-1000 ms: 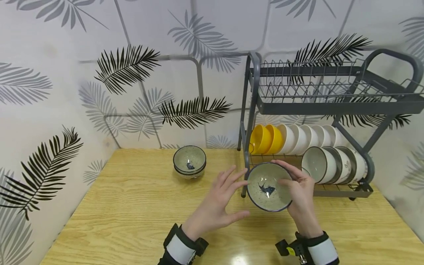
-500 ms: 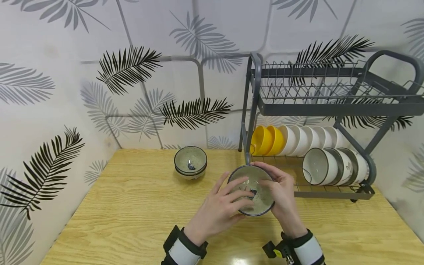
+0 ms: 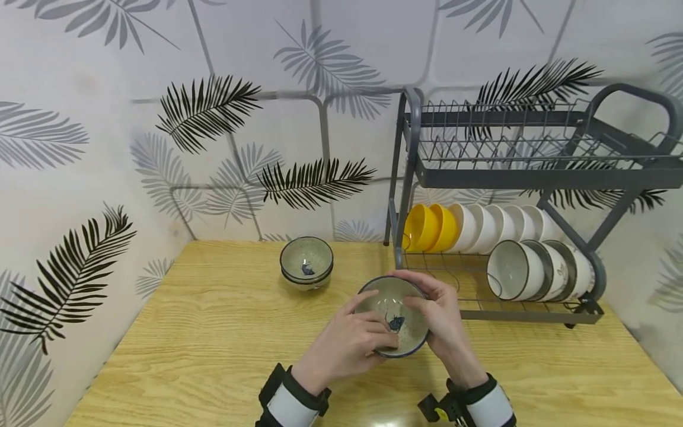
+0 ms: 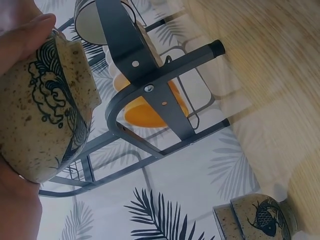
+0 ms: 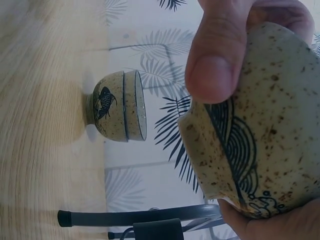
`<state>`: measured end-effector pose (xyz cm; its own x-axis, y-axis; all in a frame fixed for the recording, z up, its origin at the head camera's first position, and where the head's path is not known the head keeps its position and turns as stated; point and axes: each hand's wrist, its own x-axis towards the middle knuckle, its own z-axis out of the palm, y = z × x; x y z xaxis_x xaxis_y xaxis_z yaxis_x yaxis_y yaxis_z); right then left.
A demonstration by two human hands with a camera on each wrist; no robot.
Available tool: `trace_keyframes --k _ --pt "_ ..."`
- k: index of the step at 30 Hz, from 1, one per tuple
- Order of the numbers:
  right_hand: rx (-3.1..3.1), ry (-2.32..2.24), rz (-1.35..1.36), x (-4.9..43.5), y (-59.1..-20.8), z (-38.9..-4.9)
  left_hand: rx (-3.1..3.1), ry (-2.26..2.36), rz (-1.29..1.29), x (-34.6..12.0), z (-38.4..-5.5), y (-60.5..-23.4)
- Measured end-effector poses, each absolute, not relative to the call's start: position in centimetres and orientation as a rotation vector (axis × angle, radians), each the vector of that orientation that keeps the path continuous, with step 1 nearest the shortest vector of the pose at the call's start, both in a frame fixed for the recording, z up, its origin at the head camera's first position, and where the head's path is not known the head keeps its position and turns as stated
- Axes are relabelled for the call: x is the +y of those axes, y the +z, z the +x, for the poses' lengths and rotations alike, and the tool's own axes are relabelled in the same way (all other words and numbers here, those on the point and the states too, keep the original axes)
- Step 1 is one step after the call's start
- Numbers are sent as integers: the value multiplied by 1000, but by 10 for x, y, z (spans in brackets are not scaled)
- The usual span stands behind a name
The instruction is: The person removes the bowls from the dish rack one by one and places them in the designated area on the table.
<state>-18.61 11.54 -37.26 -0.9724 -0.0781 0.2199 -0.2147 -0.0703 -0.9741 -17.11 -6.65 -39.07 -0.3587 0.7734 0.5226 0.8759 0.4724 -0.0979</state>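
The left hand point(image 3: 349, 341) gripped the near-left side of a speckled bowl point(image 3: 392, 305), its fingers bent over the rim and reaching inside. The right hand point(image 3: 444, 320) gripped the opposite side, thumb laid over the inner wall and the other fingers behind the outside. Both hands were therefore partly curled, sharing the one bowl between them.

The bowl was held up off the counter point(image 3: 213, 332), just in front of the left end of a dark dish rack point(image 3: 549, 177), tilted so that its mouth faced the person. Inside, it was a glossy grey-beige with a dark blue fish at the bottom and a dark blue rim. The wrist views showed brown flecks on the outside, a band of dark wave lines and a raised foot ring.

On the rack's lower tier, two yellow bowls point(image 3: 431, 228) stood on edge at the left of the back row, followed by a run of white bowls point(image 3: 498, 228). In front of these, towards the right, leaned three dark-rimmed bowls point(image 3: 514, 270). Farther left, near the wall point(image 3: 288, 130), a nested pair of matching speckled bowls point(image 3: 306, 258) sat upright on the counter.
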Motion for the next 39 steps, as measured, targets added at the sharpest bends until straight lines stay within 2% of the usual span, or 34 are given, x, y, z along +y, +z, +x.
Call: trace_keyframes --k 26,39 --pt "-2152 2106 489 118 -375 -187 -2129 -349 -1352 -72 -169 -385" --pt "-2063 2251 578 125 -373 -188 -2154 -426 -1217 -95 -182 -388"
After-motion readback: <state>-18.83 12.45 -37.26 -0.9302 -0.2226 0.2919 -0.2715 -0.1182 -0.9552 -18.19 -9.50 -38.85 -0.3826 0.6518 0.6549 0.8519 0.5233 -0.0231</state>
